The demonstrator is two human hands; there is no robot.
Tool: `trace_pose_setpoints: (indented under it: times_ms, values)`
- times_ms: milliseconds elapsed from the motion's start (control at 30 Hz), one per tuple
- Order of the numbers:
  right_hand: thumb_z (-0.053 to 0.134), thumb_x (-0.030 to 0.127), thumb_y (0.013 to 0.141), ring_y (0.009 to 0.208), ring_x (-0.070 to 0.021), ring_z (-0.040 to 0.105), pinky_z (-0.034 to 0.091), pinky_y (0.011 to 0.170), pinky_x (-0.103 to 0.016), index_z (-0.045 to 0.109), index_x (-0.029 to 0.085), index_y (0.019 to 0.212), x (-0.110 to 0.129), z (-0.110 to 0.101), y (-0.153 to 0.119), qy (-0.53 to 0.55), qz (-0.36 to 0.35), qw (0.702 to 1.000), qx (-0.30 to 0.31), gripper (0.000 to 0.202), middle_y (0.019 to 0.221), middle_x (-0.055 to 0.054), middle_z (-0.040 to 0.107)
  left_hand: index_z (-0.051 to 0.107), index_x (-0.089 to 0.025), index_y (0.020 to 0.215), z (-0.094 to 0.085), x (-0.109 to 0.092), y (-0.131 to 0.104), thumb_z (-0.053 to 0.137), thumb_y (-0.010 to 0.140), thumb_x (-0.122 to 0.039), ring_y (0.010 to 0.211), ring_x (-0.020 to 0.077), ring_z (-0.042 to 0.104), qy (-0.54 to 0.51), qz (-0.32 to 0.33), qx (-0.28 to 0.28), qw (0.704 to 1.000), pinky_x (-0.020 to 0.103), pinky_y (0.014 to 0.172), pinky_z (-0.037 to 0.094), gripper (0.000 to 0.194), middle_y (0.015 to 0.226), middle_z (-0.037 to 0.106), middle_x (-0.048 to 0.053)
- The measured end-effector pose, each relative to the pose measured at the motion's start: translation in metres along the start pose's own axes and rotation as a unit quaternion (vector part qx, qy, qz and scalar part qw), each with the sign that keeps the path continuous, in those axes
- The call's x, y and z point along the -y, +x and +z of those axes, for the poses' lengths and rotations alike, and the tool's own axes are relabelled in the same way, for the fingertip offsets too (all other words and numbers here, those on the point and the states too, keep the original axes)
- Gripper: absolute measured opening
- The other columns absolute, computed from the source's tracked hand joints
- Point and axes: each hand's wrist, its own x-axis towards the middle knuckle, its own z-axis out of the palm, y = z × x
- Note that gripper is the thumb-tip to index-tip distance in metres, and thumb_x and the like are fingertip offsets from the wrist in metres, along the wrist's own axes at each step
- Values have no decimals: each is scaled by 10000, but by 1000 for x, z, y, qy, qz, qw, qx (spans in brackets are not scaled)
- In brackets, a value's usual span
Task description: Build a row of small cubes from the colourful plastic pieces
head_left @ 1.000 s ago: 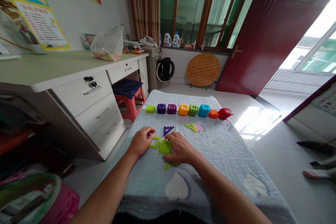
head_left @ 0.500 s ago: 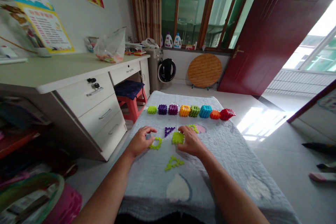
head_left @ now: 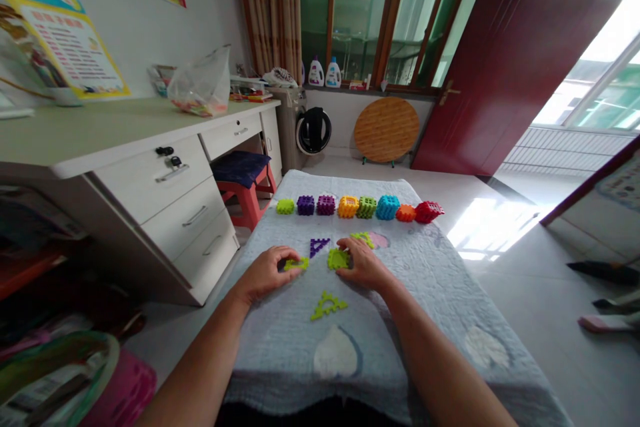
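Note:
My left hand (head_left: pixel 273 270) pinches a lime-green notched building piece with an opening (head_left: pixel 299 265), tilted just above or on the cloth. In my right hand (head_left: pixel 364 263) is a lime-green square building piece (head_left: pixel 338 258), gripped by its right side between thumb and fingers. A purple triangular piece (head_left: pixel 319 247) lies between and beyond the hands. Nearer to me rests a lime-green triangular piece (head_left: pixel 329 305). Another lime-green piece (head_left: pixel 363 239) lies just past my right hand, partly hidden by it.
A row of assembled blocks, among them a purple block (head_left: pixel 306 205), a blue block (head_left: pixel 388 207) and a red block (head_left: pixel 429 211), stands across the far part of the cloth-covered table (head_left: pixel 425 320). Left are a desk (head_left: pixel 125 123) and a stool (head_left: pixel 243 170).
My left hand has closed on the green piece with the opening and tilted it. My right hand keeps hold of the square piece. The whole view has shifted slightly.

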Motion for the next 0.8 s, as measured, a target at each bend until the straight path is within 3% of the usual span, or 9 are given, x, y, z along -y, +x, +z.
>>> trace_pose_setpoints:
  times_ms: [200,300,400,500,600,800]
  values:
    - [680,236,614,938,-193,525,396,868,-366,508,169,1123,-6,2,-2,38,-6,999,-15,541,1045,-77,585,615,-190,843,6,-8,3,379,880,-462,735,155,575,-37,-26,-36,998,242,706,436,362,742,627,0]
    - [633,259,673,841,-159,541,430,794,-335,510,188,1116,-12,-1,-1,94,19,992,-86,464,1010,-55,601,596,-190,930,9,-17,9,360,894,-455,760,158,581,-54,-27,-64,996,247,720,438,357,780,630,9]
    - [556,268,729,721,-130,535,447,710,-301,521,190,1081,-18,-7,2,137,62,969,-196,363,922,-30,610,591,-201,1037,13,-32,22,394,888,-413,783,160,592,-60,-13,-23,998,253,742,447,325,833,650,13]
    - [514,255,730,629,-111,507,445,637,-270,538,174,1035,-22,-13,3,160,98,944,-270,317,857,-26,603,612,-216,1060,21,-49,41,446,865,-336,903,174,587,-40,43,-2,998,268,838,435,283,971,658,34]
    - [497,242,709,577,-101,482,438,602,-258,555,163,979,-26,-16,4,156,121,930,-309,287,826,-25,598,639,-209,1022,33,-60,61,473,842,-281,957,181,581,-9,86,-6,996,275,881,420,255,1012,651,48]
    - [488,231,688,549,-101,474,436,587,-259,569,150,967,-41,-15,4,137,147,922,-331,302,838,-42,605,658,-182,935,57,-57,79,475,826,-218,894,175,605,13,68,15,997,271,837,433,216,951,686,53]
